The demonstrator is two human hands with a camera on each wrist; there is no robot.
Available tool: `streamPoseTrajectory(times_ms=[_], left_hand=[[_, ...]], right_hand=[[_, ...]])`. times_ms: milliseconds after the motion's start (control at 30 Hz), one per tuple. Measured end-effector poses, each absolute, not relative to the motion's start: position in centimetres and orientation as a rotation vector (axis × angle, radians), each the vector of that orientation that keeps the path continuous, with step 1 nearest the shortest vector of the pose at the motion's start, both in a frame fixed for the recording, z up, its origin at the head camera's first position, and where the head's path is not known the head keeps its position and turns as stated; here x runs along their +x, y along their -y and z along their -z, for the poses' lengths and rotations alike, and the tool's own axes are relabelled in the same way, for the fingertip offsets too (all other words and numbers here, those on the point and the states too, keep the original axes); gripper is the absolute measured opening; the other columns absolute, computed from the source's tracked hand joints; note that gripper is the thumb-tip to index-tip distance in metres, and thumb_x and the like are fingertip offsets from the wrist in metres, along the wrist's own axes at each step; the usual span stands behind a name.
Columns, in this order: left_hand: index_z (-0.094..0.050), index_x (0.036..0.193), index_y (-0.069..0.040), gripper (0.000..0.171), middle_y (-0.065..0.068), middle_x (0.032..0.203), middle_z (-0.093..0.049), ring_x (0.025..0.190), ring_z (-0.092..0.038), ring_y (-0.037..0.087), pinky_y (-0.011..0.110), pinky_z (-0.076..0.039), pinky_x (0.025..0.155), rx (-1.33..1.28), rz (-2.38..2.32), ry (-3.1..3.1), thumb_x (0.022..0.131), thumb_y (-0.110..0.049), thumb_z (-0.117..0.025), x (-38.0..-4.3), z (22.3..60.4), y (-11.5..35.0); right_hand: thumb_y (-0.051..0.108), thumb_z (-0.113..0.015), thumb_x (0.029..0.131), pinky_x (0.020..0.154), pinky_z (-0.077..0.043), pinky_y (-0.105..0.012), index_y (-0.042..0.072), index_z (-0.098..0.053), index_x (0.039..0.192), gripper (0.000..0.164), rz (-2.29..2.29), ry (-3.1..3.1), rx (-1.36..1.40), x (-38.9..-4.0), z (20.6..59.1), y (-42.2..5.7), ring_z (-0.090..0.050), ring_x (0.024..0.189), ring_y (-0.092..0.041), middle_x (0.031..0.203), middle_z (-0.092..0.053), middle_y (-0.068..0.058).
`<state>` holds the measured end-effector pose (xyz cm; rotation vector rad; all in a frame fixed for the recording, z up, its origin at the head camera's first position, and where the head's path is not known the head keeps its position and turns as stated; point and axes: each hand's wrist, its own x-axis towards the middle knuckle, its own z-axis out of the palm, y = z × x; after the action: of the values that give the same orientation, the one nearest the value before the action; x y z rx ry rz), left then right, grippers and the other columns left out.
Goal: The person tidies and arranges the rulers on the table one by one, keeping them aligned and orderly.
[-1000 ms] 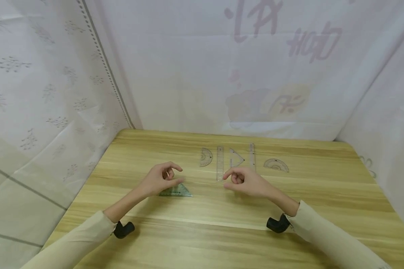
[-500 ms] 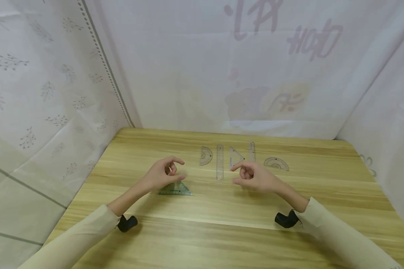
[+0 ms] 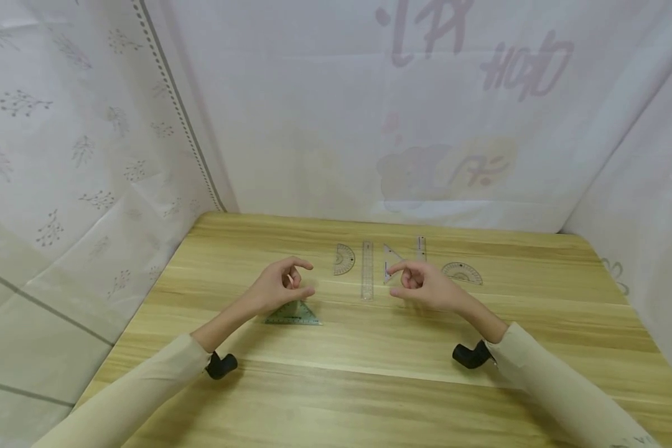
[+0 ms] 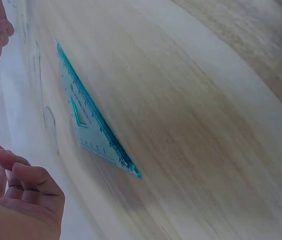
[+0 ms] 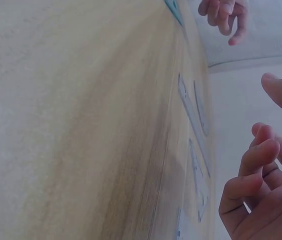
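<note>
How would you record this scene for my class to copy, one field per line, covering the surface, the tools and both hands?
Surface: wood-grain table
Near tool: green triangle, lying flat
Farther tools, left to right: clear protractor, clear ruler, clear triangle, second ruler, second protractor
Left hand: loosely curled, holding nothing, nearest the green triangle
Right hand: loosely curled, holding nothing; in the head view it partly hides the clear triangle and second ruler
</note>
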<state>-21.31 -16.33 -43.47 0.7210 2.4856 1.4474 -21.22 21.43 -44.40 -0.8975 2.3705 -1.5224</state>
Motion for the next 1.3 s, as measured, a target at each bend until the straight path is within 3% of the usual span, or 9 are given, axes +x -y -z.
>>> streamPoseTrajectory(times_ms=[1300], left_hand=[[-0.056, 0.134, 0.005, 0.057, 0.009, 0.087, -0.059, 0.065, -0.051, 0.018, 0.028, -0.045, 0.061, 0.663, -1.476, -2.457, 0.086, -0.007, -0.083, -22.6, 44.4, 14.6]], right_hand=[[0.009, -0.080, 0.090, 0.058, -0.045, -0.027, -0.007, -0.060, 0.133, 0.050, 1.333, -2.435, -0.948, -25.1, 43.4, -19.2, -0.053, 0.063, -0.022, 0.084, -0.061, -0.009]])
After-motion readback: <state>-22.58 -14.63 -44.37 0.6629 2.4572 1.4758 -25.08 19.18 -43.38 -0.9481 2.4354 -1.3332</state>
